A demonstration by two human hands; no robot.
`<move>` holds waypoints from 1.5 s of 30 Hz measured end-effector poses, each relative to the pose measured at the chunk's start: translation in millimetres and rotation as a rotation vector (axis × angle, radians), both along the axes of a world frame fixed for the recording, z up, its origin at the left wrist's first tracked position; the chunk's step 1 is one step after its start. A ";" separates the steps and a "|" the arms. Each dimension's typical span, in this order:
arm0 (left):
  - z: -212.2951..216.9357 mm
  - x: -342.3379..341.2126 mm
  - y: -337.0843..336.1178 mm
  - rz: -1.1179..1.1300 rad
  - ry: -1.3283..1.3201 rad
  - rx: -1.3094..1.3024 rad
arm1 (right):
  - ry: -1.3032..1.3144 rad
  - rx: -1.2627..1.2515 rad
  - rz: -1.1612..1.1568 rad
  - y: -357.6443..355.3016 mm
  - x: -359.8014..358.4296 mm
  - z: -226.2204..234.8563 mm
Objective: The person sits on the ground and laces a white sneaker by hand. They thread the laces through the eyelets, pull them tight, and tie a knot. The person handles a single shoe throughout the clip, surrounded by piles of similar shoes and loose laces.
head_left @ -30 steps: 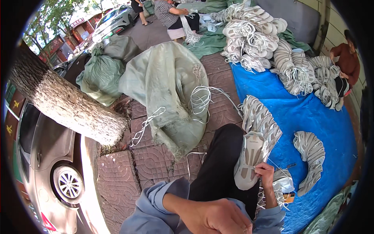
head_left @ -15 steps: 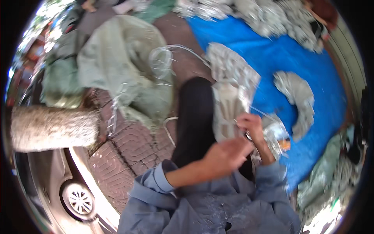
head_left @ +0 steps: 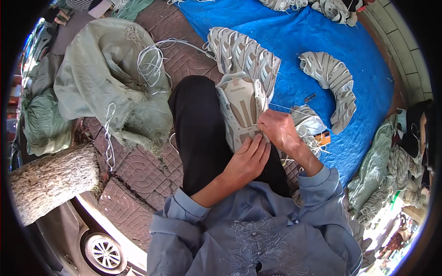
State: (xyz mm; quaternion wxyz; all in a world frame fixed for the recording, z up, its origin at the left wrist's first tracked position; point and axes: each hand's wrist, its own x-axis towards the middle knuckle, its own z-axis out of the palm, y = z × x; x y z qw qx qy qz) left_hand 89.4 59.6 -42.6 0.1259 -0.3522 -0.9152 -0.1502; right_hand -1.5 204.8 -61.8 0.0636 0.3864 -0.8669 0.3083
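Scanning from the left edge: tree trunk (head_left: pixel 53 181) lies across the lower left, with a car wheel (head_left: pixel 105 252) below it. Above, green woven sacks (head_left: pixel 99 78) are spread over the brick paving (head_left: pixel 138 170), with loops of white cord (head_left: pixel 149 62) on top of the largest sack.

Centre: person's black-trousered leg (head_left: pixel 198 133) runs up the frame. A beige-and-white shoe upper (head_left: pixel 241 110) rests on the knee, flat side up.

Left hand (head_left: pixel 246 163): fingers extended and together, tips pressing on the lower edge of the shoe upper. Palm down, not wrapped around it.

Right hand (head_left: pixel 278 131): fingers closed in a pinch at the right edge of the same upper, just beside the left fingertips. A thin white thread (head_left: pixel 287 108) runs taut from this hand toward the right. What exactly sits between the fingers cannot be told.

Right of centre: blue tarp (head_left: pixel 322 41) carries a fanned stack of uppers (head_left: pixel 244 53) just behind the held piece and a curved stack (head_left: pixel 334 83) further right. Small orange object (head_left: pixel 323 137) near the right wrist.
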 end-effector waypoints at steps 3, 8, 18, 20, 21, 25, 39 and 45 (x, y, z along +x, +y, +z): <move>0.3 -2.1 0.8 -0.028 0.011 -0.012 | -0.008 0.077 0.009 1.3 -1.2 0.4; -1.0 -1.7 0.2 -0.022 0.008 0.015 | 0.038 0.105 0.103 0.4 -3.1 9.9; -6.5 0.4 1.1 0.012 -0.010 0.071 | 0.024 0.120 0.039 -7.5 -0.8 0.7; -5.9 1.1 1.0 0.014 -0.018 0.077 | -0.009 0.113 0.035 -6.3 -1.7 0.7; -5.9 1.5 0.9 0.015 -0.023 0.081 | -0.025 0.111 0.033 -6.0 -2.1 0.6; -8.4 2.3 1.9 0.023 0.005 0.095 | 0.068 0.241 0.019 -11.2 -0.9 3.2; -9.8 3.3 0.3 0.055 -0.093 0.142 | -0.437 0.062 0.123 -15.8 -26.9 3.2; -11.6 2.8 0.3 0.067 -0.119 0.193 | -0.247 0.197 0.051 -16.1 -19.6 9.5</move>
